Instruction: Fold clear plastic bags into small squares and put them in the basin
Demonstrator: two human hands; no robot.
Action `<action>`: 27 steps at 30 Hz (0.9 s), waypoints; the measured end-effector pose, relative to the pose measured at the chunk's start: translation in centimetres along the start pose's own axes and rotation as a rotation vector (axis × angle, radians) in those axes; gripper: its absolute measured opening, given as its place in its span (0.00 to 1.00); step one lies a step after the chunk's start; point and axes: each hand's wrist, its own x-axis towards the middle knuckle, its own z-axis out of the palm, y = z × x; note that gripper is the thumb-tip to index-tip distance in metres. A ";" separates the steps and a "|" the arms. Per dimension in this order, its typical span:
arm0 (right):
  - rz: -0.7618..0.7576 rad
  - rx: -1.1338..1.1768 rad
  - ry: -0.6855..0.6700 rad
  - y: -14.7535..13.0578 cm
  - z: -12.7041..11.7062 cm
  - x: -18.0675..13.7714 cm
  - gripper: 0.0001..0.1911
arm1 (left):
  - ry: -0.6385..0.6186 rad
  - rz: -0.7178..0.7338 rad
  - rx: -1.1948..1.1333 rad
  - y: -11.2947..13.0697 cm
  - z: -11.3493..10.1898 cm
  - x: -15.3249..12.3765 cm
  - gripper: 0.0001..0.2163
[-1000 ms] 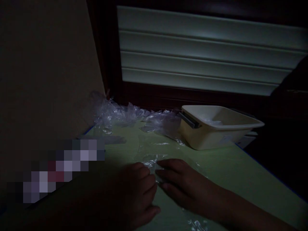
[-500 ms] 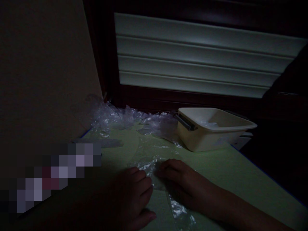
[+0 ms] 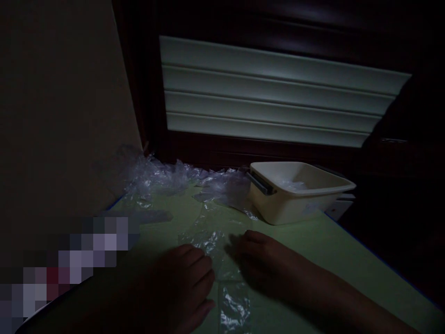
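The scene is very dark. My left hand (image 3: 186, 278) and my right hand (image 3: 262, 264) lie close together on a pale green table top (image 3: 313, 250), palms down. Between and under them is a piece of thin clear plastic film (image 3: 222, 260) that runs toward the near edge. Both hands have their fingers flat and slightly bent, pressing on the film. A heap of crumpled clear plastic (image 3: 167, 174) lies at the back of the table by the wall.
A cream plastic tub (image 3: 295, 204) with a grey handle stands at the back right, with some plastic inside. Behind it is a window with pale horizontal slats (image 3: 271, 102). A plain wall (image 3: 62, 116) is on the left. The table's blue right edge (image 3: 382, 260) drops into darkness.
The camera tilted slightly, shifting the view down and left. My hands have drawn a little apart, and more of the film shows stretched between them toward the near edge.
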 end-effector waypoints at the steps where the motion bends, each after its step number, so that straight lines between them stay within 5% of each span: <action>1: -0.034 0.045 -0.033 -0.1 -0.2 -0.2 0.15 | 0.011 -0.004 -0.006 0.1 0.0 0.0 0.09; 5: -0.106 0.156 -0.130 0.0 -1.0 -1.0 0.28 | 0.025 -0.004 -0.019 0.5 -0.1 0.0 0.16; 11: -0.051 0.154 -0.148 0.5 -0.6 -1.3 0.15 | -0.034 0.018 0.023 0.2 0.7 -0.3 0.12; 23: -0.117 0.125 -0.151 -0.1 -0.1 -0.3 0.06 | -0.046 0.043 -0.043 0.7 0.7 0.3 0.06; 27: -0.112 0.148 -0.126 -0.3 -0.3 -0.4 0.10 | -0.036 0.023 -0.068 0.8 0.7 0.1 0.06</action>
